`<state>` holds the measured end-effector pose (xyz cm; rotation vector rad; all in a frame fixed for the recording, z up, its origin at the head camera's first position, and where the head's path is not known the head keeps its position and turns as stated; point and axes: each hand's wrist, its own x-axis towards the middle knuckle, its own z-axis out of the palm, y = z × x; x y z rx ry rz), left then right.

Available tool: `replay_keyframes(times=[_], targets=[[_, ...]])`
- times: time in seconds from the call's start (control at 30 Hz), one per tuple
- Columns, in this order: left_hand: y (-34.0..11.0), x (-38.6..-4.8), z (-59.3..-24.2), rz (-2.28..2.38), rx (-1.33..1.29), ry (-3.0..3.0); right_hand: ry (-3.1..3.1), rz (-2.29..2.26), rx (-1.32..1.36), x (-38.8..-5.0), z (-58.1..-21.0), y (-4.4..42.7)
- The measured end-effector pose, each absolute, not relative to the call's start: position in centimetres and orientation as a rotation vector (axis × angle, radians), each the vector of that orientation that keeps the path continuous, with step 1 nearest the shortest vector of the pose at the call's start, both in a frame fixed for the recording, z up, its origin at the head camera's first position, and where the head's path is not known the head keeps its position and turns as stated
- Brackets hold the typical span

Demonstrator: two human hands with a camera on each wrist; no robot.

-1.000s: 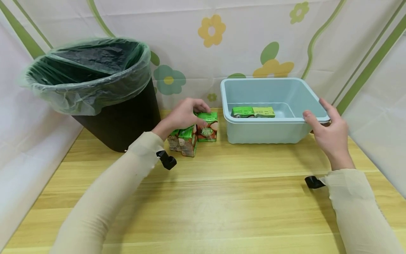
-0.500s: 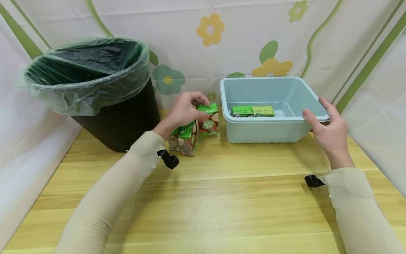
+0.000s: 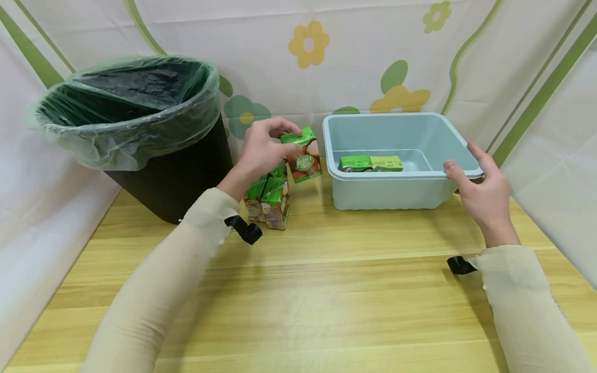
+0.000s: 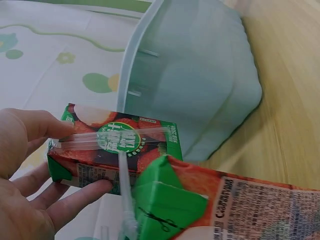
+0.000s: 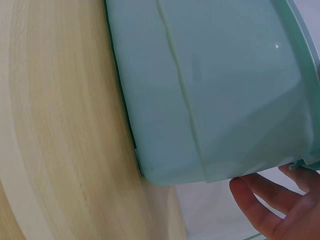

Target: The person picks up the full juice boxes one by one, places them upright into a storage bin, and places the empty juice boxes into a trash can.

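Observation:
My left hand (image 3: 266,147) pinches a red and green juice box (image 3: 305,160) near its green top, holding it tilted above the table. In the left wrist view, the thumb and fingers grip one end of this juice box (image 4: 105,142), and a straw in clear wrap runs along its side. Several like juice boxes (image 3: 276,210) stand together below that hand. My right hand (image 3: 489,199) holds the front right corner of a light blue plastic basin (image 3: 387,191), thumb at the rim. Inside lie a green box (image 3: 355,163) and a yellow-green box (image 3: 386,163).
A black trash bin (image 3: 182,181) with a translucent green liner (image 3: 140,140) stands at the left, close to the left forearm. Behind everything hangs a white flowered cloth (image 3: 280,77). The wooden table (image 3: 317,300) extends toward me in front.
My left hand has lifted the juice box off the table and tilted it. The other standing juice boxes stay put, and the right hand keeps its hold on the basin.

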<state>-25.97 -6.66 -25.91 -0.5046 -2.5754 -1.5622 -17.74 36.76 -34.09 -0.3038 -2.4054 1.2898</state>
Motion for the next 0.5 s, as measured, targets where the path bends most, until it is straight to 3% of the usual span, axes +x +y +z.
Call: replay_keyframes(times=[0.5], targets=[[-6.7, -25.1, -24.0, -1.583, -0.433, -2.475, -2.404, 1.273, -0.292, -17.7, -34.1, 36.8]])
